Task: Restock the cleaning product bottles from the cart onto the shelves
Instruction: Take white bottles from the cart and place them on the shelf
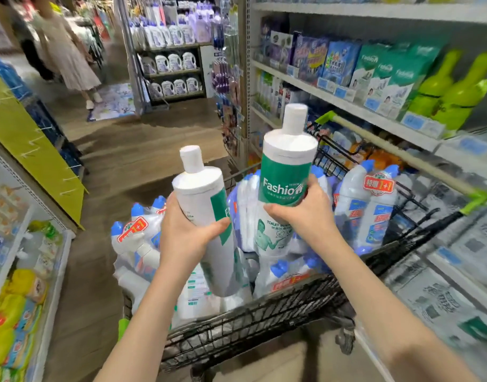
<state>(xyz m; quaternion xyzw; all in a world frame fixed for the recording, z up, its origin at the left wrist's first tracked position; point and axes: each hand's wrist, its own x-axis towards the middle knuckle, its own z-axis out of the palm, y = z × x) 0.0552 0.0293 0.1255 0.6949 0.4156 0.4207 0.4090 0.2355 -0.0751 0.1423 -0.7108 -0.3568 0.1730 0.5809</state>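
Note:
Over the black wire cart [264, 323] I hold two tall white bottles with green labels. My left hand [185, 234] grips the left bottle [201, 194] round its middle; it tilts slightly left. My right hand [305, 213] grips the right bottle [288, 166], upright, its "Fashion" toilet-cleaner label facing me. In the cart lie several white blue-capped bottle packs [372, 199] with red "1+1" stickers.
Shelves [347, 106] on the right carry green pouches, boxes and lime-green bottles [457, 92]. A low yellow-edged display [30, 139] and packaged goods stand on the left. A person [68, 51] stands up the wooden-floored aisle, near a far rack of white jugs.

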